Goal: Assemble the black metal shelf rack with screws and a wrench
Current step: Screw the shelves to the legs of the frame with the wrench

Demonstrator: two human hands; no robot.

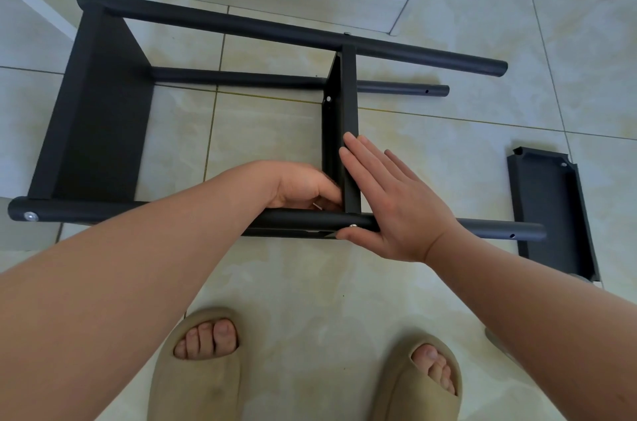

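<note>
Black metal shelf rack, on its side on the tiled floor, likely to keep the pole joints within reach. Right hand flat, fingers straight, pressing the middle shelf square beside the screw. Left hand tucked inside that corner, fingers curled round a small pale part, nut or wrench impossible to tell. Third shelf loose alongside.

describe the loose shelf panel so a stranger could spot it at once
Find the black rack lying on the tiled floor. Past its pole ends, on the right, lies the loose shelf panel. Unlike the two fitted shelves, it lies flat, rim up, joined to nothing.
</note>
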